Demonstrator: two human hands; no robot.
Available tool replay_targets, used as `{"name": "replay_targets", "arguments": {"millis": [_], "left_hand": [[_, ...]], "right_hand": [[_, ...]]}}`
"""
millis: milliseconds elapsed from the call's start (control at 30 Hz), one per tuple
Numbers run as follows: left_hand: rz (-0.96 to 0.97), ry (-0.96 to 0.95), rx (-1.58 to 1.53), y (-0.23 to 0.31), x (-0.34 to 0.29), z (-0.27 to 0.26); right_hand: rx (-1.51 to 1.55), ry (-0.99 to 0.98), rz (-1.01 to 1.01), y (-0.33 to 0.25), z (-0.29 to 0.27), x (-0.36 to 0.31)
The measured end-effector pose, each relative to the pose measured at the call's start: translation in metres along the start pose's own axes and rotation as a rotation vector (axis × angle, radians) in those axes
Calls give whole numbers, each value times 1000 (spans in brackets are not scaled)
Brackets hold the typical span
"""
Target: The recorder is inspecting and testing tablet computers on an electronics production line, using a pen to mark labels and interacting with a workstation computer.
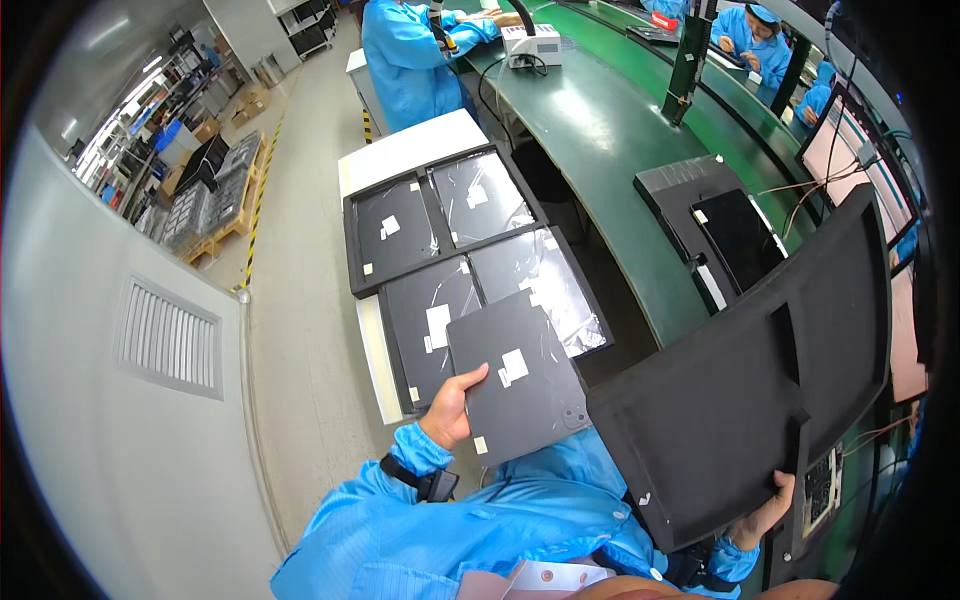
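My left hand [452,408] grips the left edge of a flat dark grey tablet [520,400], thumb on top. The tablet's back faces up, with a white label, a small pale sticker and a camera cluster at one corner. My right hand [768,510] is closed on the lower edge of a large black foam tray [690,450], tilted up at my right; its fingers are partly hidden behind the tray. Beyond the tablet, two black foam trays hold several similar tablets, among them a film-wrapped one [478,195] and another with white labels [430,315].
The loaded foam trays rest on a white surface [410,155]. A green workbench [590,130] carries a black-screened device [738,240] and a white box-shaped instrument [532,45]. Monitors stand at right. A person in blue [410,65] works ahead. A vented white panel [170,335] is at left.
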State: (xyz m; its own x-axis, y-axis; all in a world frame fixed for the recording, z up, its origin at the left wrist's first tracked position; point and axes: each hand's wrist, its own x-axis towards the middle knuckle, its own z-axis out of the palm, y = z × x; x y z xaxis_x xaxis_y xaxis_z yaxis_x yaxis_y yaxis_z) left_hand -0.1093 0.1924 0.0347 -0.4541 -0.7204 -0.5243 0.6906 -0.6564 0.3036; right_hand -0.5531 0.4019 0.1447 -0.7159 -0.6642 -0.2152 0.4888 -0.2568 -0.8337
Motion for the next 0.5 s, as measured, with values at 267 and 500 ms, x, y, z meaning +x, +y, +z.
{"name": "replay_targets", "arguments": {"millis": [267, 500], "left_hand": [[20, -120, -19, 23, 33, -6], [188, -42, 173, 91, 99, -4]], "right_hand": [[-235, 19, -31, 19, -10, 0], [-251, -1, 42, 54, 51, -7]]}}
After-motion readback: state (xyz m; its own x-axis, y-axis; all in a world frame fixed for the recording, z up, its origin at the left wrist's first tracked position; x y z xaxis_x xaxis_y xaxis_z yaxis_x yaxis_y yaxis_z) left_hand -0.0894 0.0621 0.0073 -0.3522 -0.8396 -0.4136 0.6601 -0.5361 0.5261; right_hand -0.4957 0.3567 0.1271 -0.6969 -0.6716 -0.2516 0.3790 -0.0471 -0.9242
